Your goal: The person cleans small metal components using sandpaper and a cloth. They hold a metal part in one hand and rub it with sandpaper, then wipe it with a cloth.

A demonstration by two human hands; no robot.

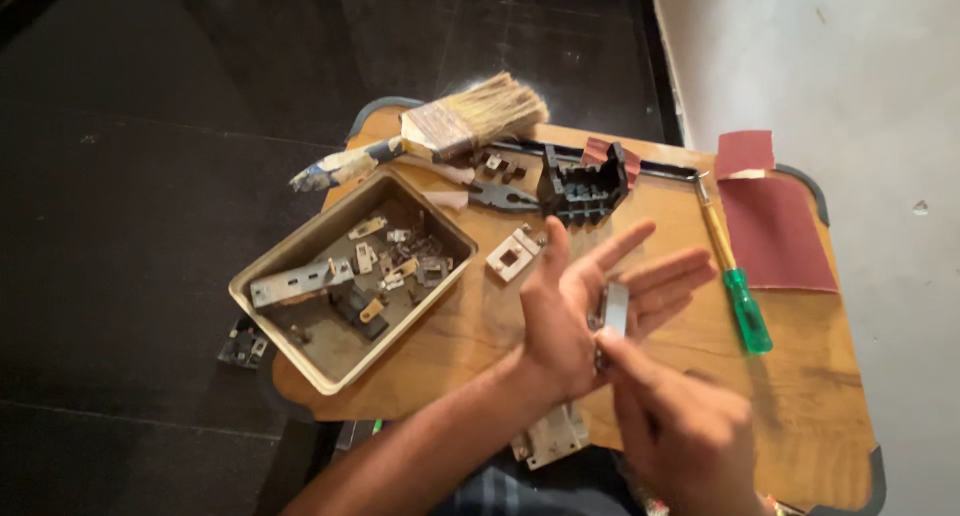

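Hands meet mid-table: left hand [580, 306] splayed open, right hand [680, 426] apparently pinching metal piece [615, 309], tray [262, 276] well apart.

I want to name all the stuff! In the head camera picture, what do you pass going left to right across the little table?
Metal tray of small parts → paintbrush → black plastic block → green-handled screwdriver → red sandpaper sheet.

bare wood [470, 326] between tray [300, 361] and hands, screwdriver [738, 281] blocking right
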